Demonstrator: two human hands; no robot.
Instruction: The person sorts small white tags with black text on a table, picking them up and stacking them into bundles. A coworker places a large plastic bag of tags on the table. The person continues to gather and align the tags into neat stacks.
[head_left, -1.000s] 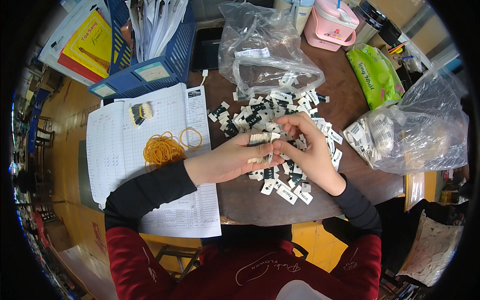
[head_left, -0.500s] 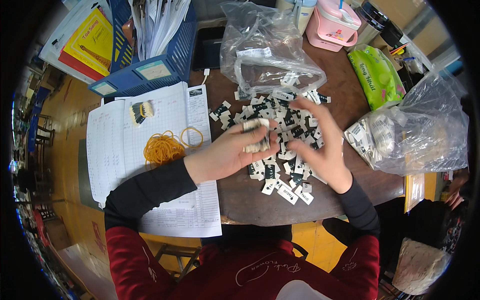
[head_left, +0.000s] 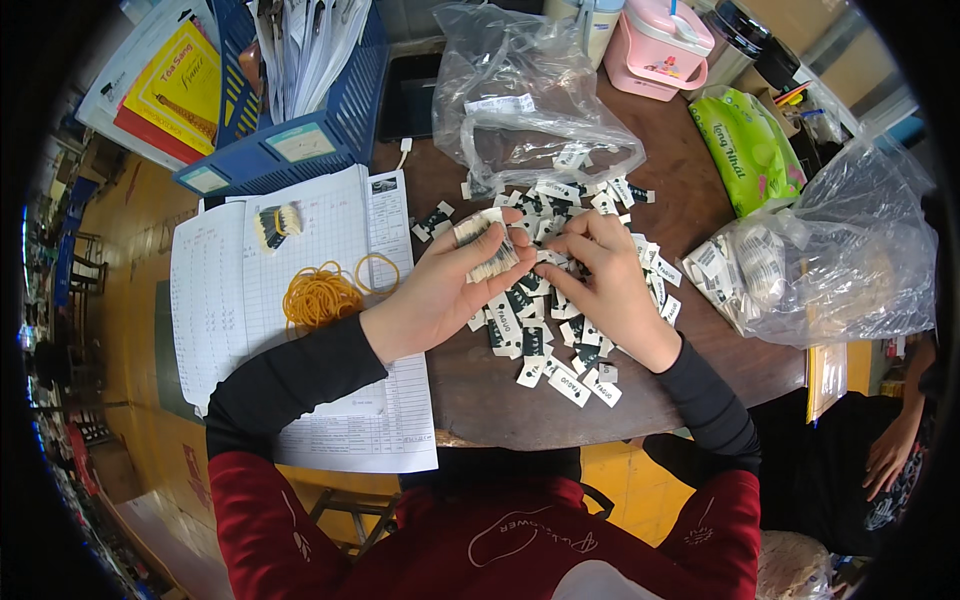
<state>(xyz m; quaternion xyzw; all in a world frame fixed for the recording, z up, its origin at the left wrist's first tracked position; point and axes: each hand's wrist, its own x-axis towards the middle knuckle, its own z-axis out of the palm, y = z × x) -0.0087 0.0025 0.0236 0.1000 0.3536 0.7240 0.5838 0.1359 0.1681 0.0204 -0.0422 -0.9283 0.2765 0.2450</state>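
Note:
My left hand (head_left: 445,285) is closed round a bundle of small fabric labels (head_left: 483,243), holding it over the left side of a loose heap. That heap of black and white labels (head_left: 590,355) lies scattered on the table in front of me. Just right of the bundle, my right hand (head_left: 615,290) bends over the heap, thumb and forefinger pinching a label close to the left fingertips. Part of the heap is hidden beneath both hands. On the open notebook (head_left: 210,280) rests another label bundle (head_left: 278,227), tied in the middle, with a tangle of yellow rubber bands (head_left: 322,296) below it.
An empty-looking clear plastic bag (head_left: 530,90) lies behind the heap. To the right sits a clear bag of label bundles (head_left: 770,270), near a green tissue pack (head_left: 745,150). A blue file rack (head_left: 290,145) and a pink container (head_left: 655,50) stand at the back. Another person's hand (head_left: 890,455) shows at right.
My right hand has come down and left from above the heap, its spread fingers closing at the labels. My left hand, still round the bundle, has shifted slightly left.

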